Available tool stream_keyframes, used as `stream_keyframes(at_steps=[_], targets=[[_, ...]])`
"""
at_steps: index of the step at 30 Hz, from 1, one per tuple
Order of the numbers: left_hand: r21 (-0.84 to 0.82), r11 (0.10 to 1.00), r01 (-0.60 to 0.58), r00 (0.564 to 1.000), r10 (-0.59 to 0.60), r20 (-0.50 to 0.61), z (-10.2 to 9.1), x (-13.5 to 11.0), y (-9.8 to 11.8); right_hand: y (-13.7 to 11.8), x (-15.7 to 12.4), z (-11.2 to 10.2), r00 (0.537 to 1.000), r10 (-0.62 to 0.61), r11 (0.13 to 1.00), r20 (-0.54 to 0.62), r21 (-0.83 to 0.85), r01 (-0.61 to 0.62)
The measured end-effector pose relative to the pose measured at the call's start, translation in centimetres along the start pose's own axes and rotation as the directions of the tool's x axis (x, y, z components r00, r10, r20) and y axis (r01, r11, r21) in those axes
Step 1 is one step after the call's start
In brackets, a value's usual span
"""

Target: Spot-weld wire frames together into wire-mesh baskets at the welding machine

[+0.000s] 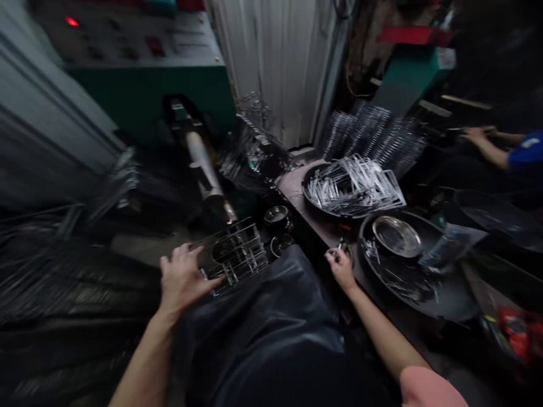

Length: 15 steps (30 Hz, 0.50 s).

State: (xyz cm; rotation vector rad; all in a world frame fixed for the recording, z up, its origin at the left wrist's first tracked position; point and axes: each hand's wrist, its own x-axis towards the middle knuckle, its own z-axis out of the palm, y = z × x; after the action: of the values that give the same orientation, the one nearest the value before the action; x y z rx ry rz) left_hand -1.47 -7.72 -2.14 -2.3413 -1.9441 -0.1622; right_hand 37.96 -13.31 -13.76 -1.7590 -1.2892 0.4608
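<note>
My left hand (183,278) is at the left side of a wire rack (248,254), its thumb and fingers spread around the rack's edge. The rack, a small grid of shiny metal rods, lies tilted beneath the tip of a spot welder's arm (201,158). Over by the bench edge, my right hand (341,269) has its fingers pinched together on something small and blurred. Close to that hand stands a dark round pan (392,291) with small metal bits and a shallow metal bowl (397,236) in it.
Another pan (311,198) on the bench (292,186) is heaped with bent wire pieces (360,183). Stacked wire parts (373,133) stand behind it. More wire racks (254,150) are piled by the wall. At right, a co-worker's arm (487,147) shows.
</note>
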Motion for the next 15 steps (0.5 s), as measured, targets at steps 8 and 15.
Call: stream_keyframes(at_steps=[8, 15], targets=[[0.013, 1.000, 0.019, 0.998, -0.018, -0.054, 0.0, -0.3, 1.6, -9.9, 0.0, 5.0, 0.757, -0.270, 0.935, 0.595, -0.025, 0.353], [0.025, 0.999, -0.047, 0.998, 0.048, -0.042, -0.1, 0.1, 4.1, -21.9, 1.6, 10.1, 0.617, -0.223, 0.703, 0.754, -0.315, 0.638]])
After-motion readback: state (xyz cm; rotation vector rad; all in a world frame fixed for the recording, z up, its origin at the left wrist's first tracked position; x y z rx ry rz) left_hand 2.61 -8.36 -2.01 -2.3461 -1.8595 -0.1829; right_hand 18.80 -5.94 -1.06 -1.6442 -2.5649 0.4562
